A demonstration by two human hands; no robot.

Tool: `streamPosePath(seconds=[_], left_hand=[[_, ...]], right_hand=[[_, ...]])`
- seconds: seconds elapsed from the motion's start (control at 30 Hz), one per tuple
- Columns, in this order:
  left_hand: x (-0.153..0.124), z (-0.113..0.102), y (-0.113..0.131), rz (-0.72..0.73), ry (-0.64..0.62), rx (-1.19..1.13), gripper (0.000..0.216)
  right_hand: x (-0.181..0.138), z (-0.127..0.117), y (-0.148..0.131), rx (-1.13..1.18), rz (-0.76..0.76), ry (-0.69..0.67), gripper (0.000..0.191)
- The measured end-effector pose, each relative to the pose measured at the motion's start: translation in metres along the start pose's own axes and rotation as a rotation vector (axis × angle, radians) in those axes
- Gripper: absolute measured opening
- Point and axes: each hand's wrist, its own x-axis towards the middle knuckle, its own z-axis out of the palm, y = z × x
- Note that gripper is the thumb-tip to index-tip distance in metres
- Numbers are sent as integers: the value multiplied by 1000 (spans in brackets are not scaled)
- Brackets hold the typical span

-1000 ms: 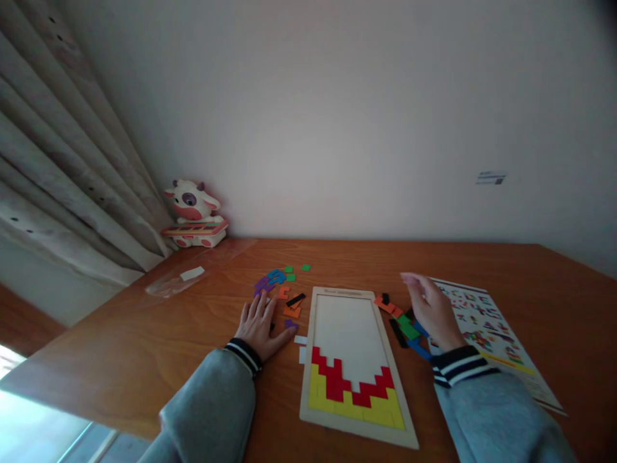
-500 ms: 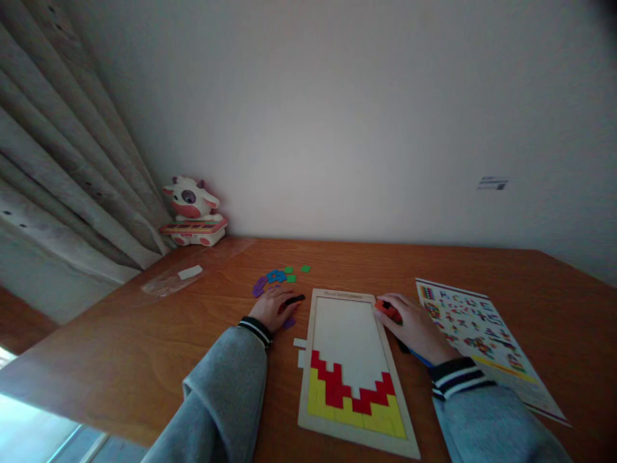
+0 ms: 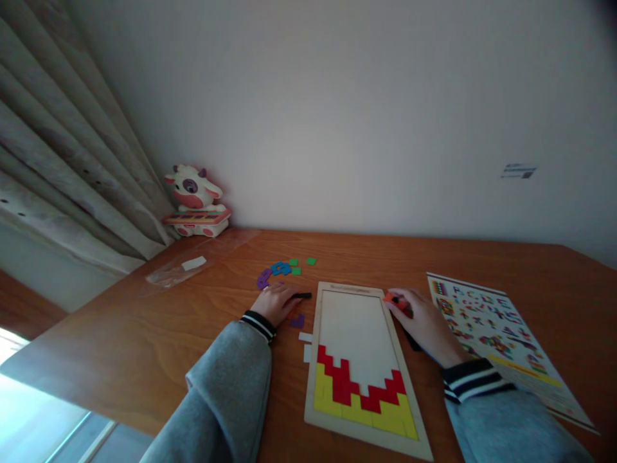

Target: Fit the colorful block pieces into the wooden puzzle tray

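A wooden puzzle board lies between my hands, its lower part filled with yellow pieces and red pieces. Left of the board's upper half, my left hand is closed on a black puzzle piece. By the board's upper right edge, my right hand grips orange puzzle pieces; how many is unclear. A dark piece shows on the table under that hand. Purple and white pieces lie between my left hand and the board.
Beyond my left hand are purple, blue and green pieces. Clear plastic wrap lies farther left. A cow toy with a keyboard stands by the curtain. On the right is a printed pattern sheet.
The view has shifted slightly, so the board and sheet appear farther right. Both hands stay beside the board, still holding pieces. The black piece now points more level.
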Motion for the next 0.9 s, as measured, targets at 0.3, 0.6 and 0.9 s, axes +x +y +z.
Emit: streamPosePath(seconds=[0.3,0.6,0.9], left_hand=[[-2,4,-2,-22,67,-52,17],[19,6,5,-40,147,-136,23],[34,21,48,-64,191,-260,17]], right_hand=[[1,2,0,32,-37,6,19],[0,3,0,18,-43,-19,30],[-3,-1,-5,-15,-37,-38,31]])
